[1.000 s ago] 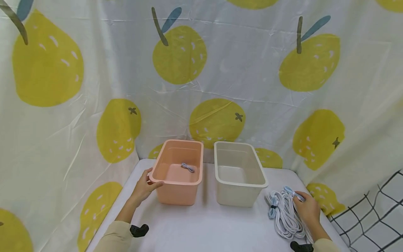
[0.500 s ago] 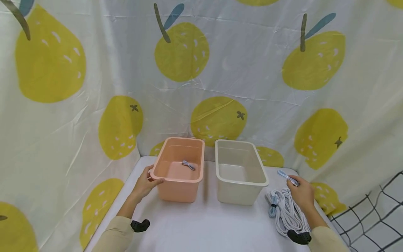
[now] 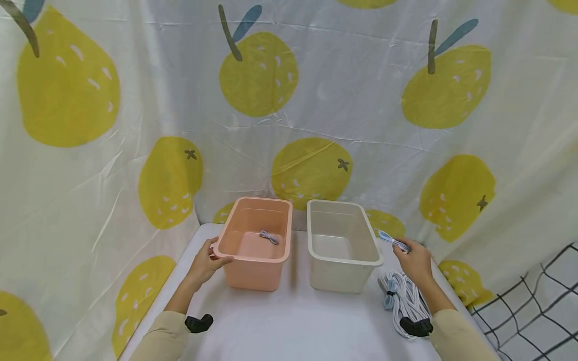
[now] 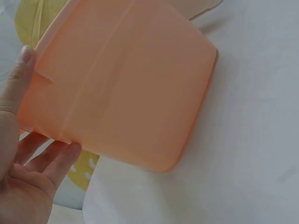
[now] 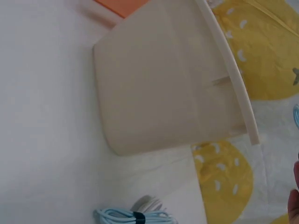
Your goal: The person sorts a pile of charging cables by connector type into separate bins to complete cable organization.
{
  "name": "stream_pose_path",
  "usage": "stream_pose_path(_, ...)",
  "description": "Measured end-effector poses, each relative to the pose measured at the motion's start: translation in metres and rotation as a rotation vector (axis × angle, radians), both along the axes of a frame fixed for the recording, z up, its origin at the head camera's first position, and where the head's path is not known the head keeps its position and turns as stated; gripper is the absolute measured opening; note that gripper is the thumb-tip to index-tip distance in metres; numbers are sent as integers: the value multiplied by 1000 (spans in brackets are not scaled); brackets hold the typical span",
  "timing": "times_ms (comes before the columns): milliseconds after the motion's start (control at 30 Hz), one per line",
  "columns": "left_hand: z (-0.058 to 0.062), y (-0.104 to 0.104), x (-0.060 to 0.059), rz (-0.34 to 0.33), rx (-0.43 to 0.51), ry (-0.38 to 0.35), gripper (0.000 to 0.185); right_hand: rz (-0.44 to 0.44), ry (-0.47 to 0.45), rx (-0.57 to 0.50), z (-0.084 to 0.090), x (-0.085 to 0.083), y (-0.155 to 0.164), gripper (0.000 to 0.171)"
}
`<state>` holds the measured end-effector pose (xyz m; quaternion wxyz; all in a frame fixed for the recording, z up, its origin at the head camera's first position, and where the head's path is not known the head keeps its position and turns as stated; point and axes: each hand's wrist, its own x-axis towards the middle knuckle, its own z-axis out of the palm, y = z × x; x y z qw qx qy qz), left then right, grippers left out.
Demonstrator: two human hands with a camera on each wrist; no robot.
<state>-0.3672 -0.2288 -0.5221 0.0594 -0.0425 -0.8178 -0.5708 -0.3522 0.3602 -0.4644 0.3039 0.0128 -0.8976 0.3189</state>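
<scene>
Lemon-print curtains all around a white surface (image 3: 289, 321) with two bins on it.
Left hand (image 3: 205, 262) grips the pink bin (image 3: 254, 240) at its near corner, fingers curled round the rim. Right hand (image 3: 414, 259) pinches a small blue cable (image 3: 392, 240), lifted just right of the beige bin (image 3: 340, 244), above the white cable bundle (image 3: 404, 301).

A: So what's up close here?

B: Pretty much just the pink bin (image 4: 126, 88), its smooth side wall filling the shot. The left hand (image 4: 21, 158) holds its corner, thumb (image 4: 16, 79) lying along the rim, fingers (image 4: 51, 161) curled under the edge.

A: Anything past the fingers?

B: White tabletop (image 4: 243, 154), plus a sliver of a beige bin (image 4: 198, 7) beyond the far corner.
</scene>
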Motion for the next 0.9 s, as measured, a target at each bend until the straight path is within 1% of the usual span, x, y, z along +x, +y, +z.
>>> stream_pose_path(300,1,1,7,4,-6,-27,96,70,38,18,11,-11,-16,25)
stream_pose_path(567,1,0,10,12,-4,-33,97,111,24,34,16,-23,-23,24)
stream_pose_path(767,0,-1,11,9,0,-24,97,139,-8,21,21,-26,-29,25)
stream_pose_path(900,-2,0,12,7,-7,-20,98,156,2,14,24,-28,-35,24)
